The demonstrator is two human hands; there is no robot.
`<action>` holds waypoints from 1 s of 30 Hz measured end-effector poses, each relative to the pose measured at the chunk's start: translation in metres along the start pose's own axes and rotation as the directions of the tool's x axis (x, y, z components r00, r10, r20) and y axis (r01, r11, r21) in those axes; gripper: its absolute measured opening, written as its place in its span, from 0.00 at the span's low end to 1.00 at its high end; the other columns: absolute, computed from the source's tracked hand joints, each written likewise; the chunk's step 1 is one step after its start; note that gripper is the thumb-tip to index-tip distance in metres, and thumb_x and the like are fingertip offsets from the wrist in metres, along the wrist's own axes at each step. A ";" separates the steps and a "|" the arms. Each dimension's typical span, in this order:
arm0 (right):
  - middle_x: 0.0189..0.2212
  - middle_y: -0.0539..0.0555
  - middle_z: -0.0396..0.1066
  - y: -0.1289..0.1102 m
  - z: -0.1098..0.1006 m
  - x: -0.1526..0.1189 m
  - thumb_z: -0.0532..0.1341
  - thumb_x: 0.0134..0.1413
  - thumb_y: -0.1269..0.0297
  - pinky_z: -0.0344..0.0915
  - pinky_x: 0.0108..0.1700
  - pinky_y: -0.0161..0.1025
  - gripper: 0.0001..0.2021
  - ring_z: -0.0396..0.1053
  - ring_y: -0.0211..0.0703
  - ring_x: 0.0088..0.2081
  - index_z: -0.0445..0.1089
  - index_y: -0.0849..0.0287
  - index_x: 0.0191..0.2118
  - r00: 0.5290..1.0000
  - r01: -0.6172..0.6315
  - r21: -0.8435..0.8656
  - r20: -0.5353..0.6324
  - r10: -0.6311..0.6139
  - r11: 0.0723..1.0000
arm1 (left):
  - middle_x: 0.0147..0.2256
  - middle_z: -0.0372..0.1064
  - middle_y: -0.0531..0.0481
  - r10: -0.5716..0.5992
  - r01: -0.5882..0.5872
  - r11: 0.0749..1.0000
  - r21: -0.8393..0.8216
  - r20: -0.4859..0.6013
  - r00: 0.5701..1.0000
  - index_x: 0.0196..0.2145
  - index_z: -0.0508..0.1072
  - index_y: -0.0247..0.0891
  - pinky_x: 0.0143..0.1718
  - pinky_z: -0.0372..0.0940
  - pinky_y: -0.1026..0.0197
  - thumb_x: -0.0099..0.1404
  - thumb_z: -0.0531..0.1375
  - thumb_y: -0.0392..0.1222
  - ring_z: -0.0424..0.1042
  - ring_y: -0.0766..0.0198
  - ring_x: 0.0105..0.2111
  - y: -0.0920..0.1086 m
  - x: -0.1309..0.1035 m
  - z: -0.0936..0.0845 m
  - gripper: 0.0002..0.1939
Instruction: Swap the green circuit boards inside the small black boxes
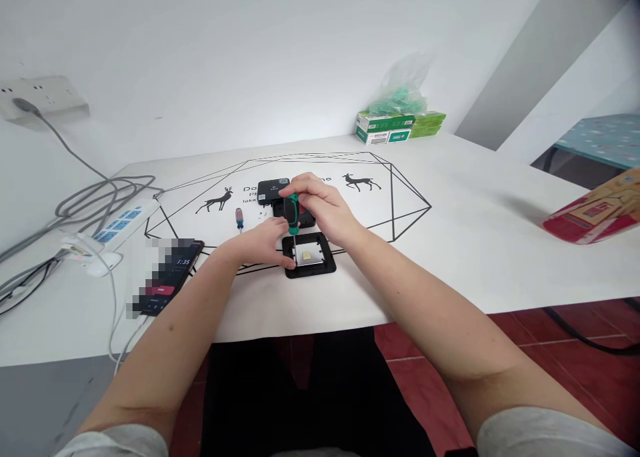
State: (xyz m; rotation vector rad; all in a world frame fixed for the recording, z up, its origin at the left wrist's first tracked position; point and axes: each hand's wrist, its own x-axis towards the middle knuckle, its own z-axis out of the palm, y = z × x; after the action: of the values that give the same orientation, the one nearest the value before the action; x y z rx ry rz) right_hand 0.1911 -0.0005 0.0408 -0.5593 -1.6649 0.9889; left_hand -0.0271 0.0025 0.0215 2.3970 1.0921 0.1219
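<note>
My right hand (323, 207) is closed around the top of a green and black screwdriver (291, 216). The screwdriver stands nearly upright, its tip at the left side of a black square housing (327, 265). A silvery plate (316, 251) with a small yellowish square lies inside the housing. My left hand (267, 242) grips the housing's left edge, thumb at the near corner and fingers by the screwdriver shaft. Behind are a black cover (270, 189) with small labels and another black part (306, 218), partly hidden by my hands. Small dark bits, probably screws (263, 214), lie left of them.
A second screwdriver (239, 218) lies to the left. A phone (175, 277), power strip (120, 225) and grey cables (85, 204) occupy the table's left side. Green and white boxes (385, 128) with a plastic bag (403, 90) stand behind; a red package (590, 210) is at right.
</note>
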 end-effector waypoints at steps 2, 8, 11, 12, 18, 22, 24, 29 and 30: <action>0.48 0.53 0.76 0.001 0.002 0.000 0.59 0.60 0.68 0.76 0.52 0.49 0.12 0.74 0.46 0.50 0.79 0.52 0.43 0.999 -0.034 0.056 -0.008 0.034 0.998 | 0.74 0.60 0.40 -0.011 0.011 1.000 -0.006 0.011 1.000 0.74 0.65 0.48 0.72 0.58 0.39 0.60 0.74 0.62 0.54 0.35 0.75 0.001 0.000 0.000 0.50; 0.50 0.54 0.80 0.006 0.008 -0.002 0.76 0.53 0.57 0.79 0.47 0.45 0.21 0.78 0.42 0.44 0.67 0.52 0.45 0.995 -0.100 0.212 0.032 0.095 0.972 | 0.75 0.57 0.38 -0.049 0.049 0.999 -0.004 0.032 0.998 0.74 0.63 0.46 0.70 0.60 0.40 0.59 0.74 0.61 0.55 0.34 0.75 0.002 0.001 0.000 0.51; 0.52 0.54 0.81 0.007 0.009 -0.003 0.76 0.54 0.59 0.79 0.52 0.47 0.23 0.81 0.43 0.48 0.63 0.50 0.46 0.990 -0.138 0.268 0.044 0.131 0.954 | 0.74 0.60 0.39 -0.024 0.024 1.000 -0.007 0.024 0.999 0.72 0.66 0.46 0.70 0.60 0.39 0.59 0.74 0.60 0.55 0.34 0.74 0.002 0.001 0.000 0.48; 0.53 0.54 0.80 0.006 0.010 -0.004 0.74 0.56 0.59 0.79 0.54 0.49 0.21 0.81 0.44 0.50 0.63 0.50 0.47 0.989 -0.148 0.274 0.044 0.141 0.950 | 0.72 0.62 0.39 -0.013 0.013 1.000 -0.004 0.021 1.000 0.70 0.67 0.46 0.70 0.60 0.39 0.60 0.74 0.60 0.56 0.34 0.73 0.002 0.001 0.000 0.46; 0.54 0.54 0.76 0.002 0.005 -0.002 0.59 0.58 0.68 0.76 0.59 0.54 0.14 0.74 0.49 0.57 0.72 0.51 0.49 0.994 -0.109 0.088 0.018 0.108 0.990 | 0.65 0.68 0.40 -0.048 0.046 0.998 0.046 0.037 0.998 0.67 0.71 0.46 0.65 0.65 0.41 0.60 0.73 0.63 0.64 0.34 0.67 0.006 0.001 -0.002 0.42; 0.48 0.54 0.72 0.002 0.001 0.000 0.57 0.55 0.71 0.74 0.54 0.51 0.15 0.71 0.48 0.49 0.77 0.52 0.45 0.998 -0.043 -0.048 -0.053 0.040 0.998 | 0.65 0.67 0.38 -0.087 0.083 0.994 0.076 0.047 0.995 0.68 0.69 0.46 0.64 0.66 0.41 0.60 0.72 0.65 0.64 0.34 0.67 0.005 0.001 -0.001 0.44; 0.46 0.54 0.70 0.001 0.001 0.000 0.57 0.56 0.70 0.74 0.50 0.49 0.14 0.70 0.45 0.44 0.76 0.53 0.44 0.997 -0.068 -0.026 -0.050 0.067 0.997 | 0.66 0.66 0.38 -0.075 0.072 0.995 0.073 0.042 0.996 0.68 0.69 0.46 0.65 0.65 0.41 0.60 0.72 0.65 0.63 0.34 0.68 0.004 0.001 0.000 0.44; 0.37 0.49 0.67 0.003 0.006 -0.003 0.68 0.58 0.59 0.70 0.37 0.41 0.12 0.65 0.40 0.35 0.71 0.51 0.47 0.994 -0.106 0.056 0.010 0.105 0.993 | 0.70 0.64 0.40 -0.038 0.037 0.998 0.049 0.019 0.999 0.71 0.67 0.48 0.66 0.65 0.40 0.60 0.74 0.62 0.62 0.33 0.70 -0.001 0.003 0.002 0.46; 0.37 0.48 0.67 0.004 0.007 -0.003 0.71 0.55 0.58 0.69 0.35 0.40 0.16 0.63 0.39 0.33 0.69 0.51 0.47 0.995 -0.101 0.059 0.011 0.100 0.993 | 0.71 0.63 0.40 -0.042 0.041 0.998 0.038 0.020 0.999 0.71 0.66 0.47 0.66 0.65 0.40 0.60 0.74 0.61 0.61 0.33 0.71 -0.002 0.003 0.003 0.47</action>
State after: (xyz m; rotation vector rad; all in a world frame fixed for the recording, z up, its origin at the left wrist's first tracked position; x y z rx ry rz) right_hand 0.1852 -0.0031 0.0354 -0.6051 -1.6221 1.1113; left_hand -0.0257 0.0044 0.0178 2.4012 1.1436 0.0625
